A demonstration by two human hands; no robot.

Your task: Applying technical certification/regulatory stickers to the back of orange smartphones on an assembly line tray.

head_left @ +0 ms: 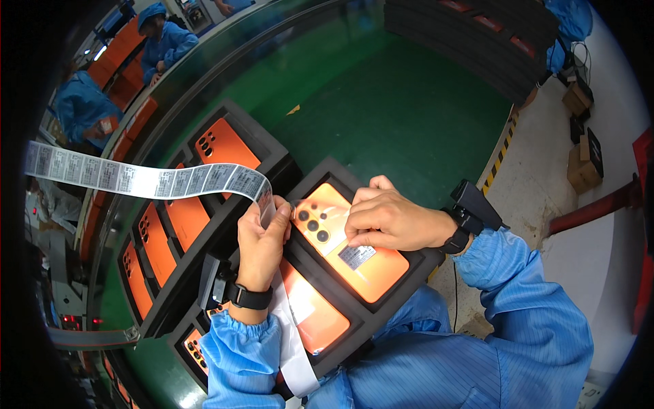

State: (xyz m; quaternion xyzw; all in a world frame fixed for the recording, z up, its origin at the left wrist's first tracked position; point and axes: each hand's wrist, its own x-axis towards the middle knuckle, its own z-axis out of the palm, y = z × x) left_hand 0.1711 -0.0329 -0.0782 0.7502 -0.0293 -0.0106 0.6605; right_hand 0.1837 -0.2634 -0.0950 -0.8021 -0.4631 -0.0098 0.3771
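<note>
My left hand (260, 247) is closed on a long strip of printed labels (170, 181), thumb against its edge. The strip stretches away to the left, and a pale band of its backing (291, 351) hangs down past my wrist. My right hand (390, 217) has its fingers bent and drawn together at the upper edge of a small grey label (357, 255). That label lies on the back of an orange phone (378, 278), which rests in a black foam tray (402, 290). Beside it, another orange phone (317, 310) sits in the same tray.
A second foam tray (272, 153) with several orange phones stands to the left on the green surface (402, 116). Stacked dark trays (470, 41) are at the far right. Two co-workers in blue (163, 44) are at the far left. Cardboard boxes (582, 167) sit on the right-hand floor.
</note>
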